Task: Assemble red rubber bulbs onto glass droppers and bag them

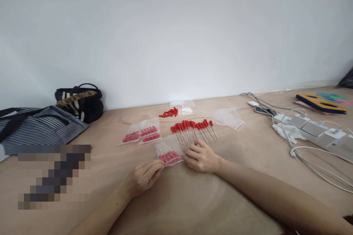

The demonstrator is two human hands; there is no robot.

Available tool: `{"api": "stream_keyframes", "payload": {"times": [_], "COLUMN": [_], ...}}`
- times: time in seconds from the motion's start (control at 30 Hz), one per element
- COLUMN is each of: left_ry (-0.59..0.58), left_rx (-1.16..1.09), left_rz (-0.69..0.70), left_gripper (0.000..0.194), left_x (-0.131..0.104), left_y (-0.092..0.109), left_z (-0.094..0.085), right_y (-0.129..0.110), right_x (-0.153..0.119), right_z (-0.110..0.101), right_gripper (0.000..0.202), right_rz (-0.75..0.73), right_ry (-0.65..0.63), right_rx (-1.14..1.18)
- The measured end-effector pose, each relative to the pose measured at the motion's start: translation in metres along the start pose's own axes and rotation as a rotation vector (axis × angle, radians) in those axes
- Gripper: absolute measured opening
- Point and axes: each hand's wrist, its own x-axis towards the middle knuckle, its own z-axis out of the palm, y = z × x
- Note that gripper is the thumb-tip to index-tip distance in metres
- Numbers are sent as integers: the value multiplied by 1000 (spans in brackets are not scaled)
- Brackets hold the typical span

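A clear zip bag [168, 152] of red-bulbed droppers lies in front of me, its red-lined zip edge towards me and the bulbs close to that edge. My left hand [148, 177] pinches the near left corner of this bag. At its right edge, my right hand [200, 157] is closed with curled fingers on the bag's near corner. Just beyond my right hand lies a row of loose droppers [193, 126], bulbs pointing away. Two more filled zip bags, a left one [131, 136] and a right one [150, 132], rest farther left.
Loose red bulbs [169, 112] lie beside a clear bag of thin tubes [186, 107] near the wall. Flat zip bags [229, 118] are at the right. Chargers [314, 126] and cables spread far right. A striped bag [41, 126] and black bag [88, 104] stand left.
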Motion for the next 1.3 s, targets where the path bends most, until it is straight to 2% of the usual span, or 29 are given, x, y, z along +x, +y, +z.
{"api": "stream_keyframes", "payload": {"times": [0.13, 0.23, 0.4, 0.57, 0.8, 0.93, 1.1, 1.23, 1.3], "left_ry": [1, 8, -34, 2, 43, 28, 52, 48, 44], "left_rx": [-7, 11, -2, -4, 8, 29, 76, 60, 46], "left_rz": [-29, 4, 16, 20, 87, 145, 232, 216, 215], "left_gripper": [11, 8, 20, 19, 16, 13, 11, 10, 10], "left_x": [-5, -7, -4, -2, 1, 6, 6, 4, 5], "left_y": [-2, -3, -5, -4, -3, -5, -7, -6, -5], "left_z": [3, 7, 7, 4, 5, 7, 9, 9, 9], "right_y": [0, 1, 3, 5, 5, 5, 5, 2, 0], "right_x": [3, 3, 2, 1, -1, 0, -1, 1, 3], "right_z": [5, 6, 5, 1, -1, -1, -3, -1, 0], "right_gripper": [15, 18, 19, 15, 23, 26, 22, 12, 13], "right_rz": [31, 44, 30, 52, -54, -85, -92, -59, -44], "right_ry": [11, -7, -44, -28, 8, 11, 40, 57, 58], "right_rx": [8, 44, 97, 74, 11, -7, -44, -56, -50]}}
